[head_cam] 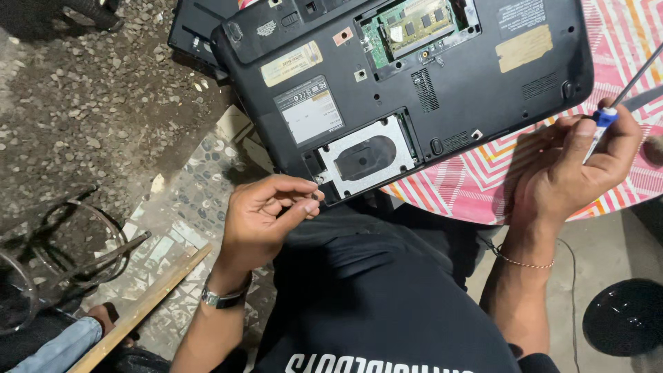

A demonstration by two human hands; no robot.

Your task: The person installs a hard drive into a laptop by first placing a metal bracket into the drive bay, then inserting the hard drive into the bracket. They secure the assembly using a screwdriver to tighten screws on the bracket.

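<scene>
A black laptop (pixel 442 90) lies bottom-up on a table covered by a pink and white zigzag cloth (pixel 483 179). Its memory bay is open, showing a green memory board (pixel 414 24). The drive bay holds a silver metal caddy (pixel 362 157). My left hand (pixel 266 217), with a wristwatch, has thumb and fingertips pinched together at the laptop's near corner beside the drive bay; anything between them is too small to see. My right hand (pixel 573 166) is off the laptop's right end, gripping a screwdriver (pixel 606 117) with a blue and white handle, its shaft pointing up and right.
A second black device (pixel 197 27) lies under the laptop's far left corner. Gravel ground and a mosaic floor strip are on the left, with a wooden stick (pixel 148 304), wire frames (pixel 69 242) and another person's denim leg (pixel 55 349). A black round object (pixel 625 318) sits lower right.
</scene>
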